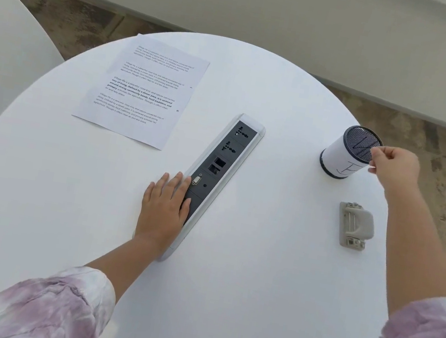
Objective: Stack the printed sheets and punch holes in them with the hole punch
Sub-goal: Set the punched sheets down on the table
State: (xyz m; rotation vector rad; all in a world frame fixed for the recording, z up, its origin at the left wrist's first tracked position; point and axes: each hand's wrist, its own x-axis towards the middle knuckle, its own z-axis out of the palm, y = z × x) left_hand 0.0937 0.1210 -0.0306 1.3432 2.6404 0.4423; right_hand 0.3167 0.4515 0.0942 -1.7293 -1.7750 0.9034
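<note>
The printed sheets (143,90) lie as one flat pile at the far left of the round white table (223,301), with two small dark holes along their right edge. The grey hole punch (354,224) sits alone on the right side of the table. My left hand (163,209) rests flat, fingers spread, across the near end of the built-in socket panel (225,157). My right hand (394,168) is stretched out to the far right, beyond the punch, with thumb and fingers pinched at the rim of a mesh cup (344,156).
The mesh cup is wrapped in white paper with a handwritten mark and stands near the table's right edge. The socket panel runs diagonally through the table's middle. A second white table (1,58) is at left, with carpet and a wall base beyond.
</note>
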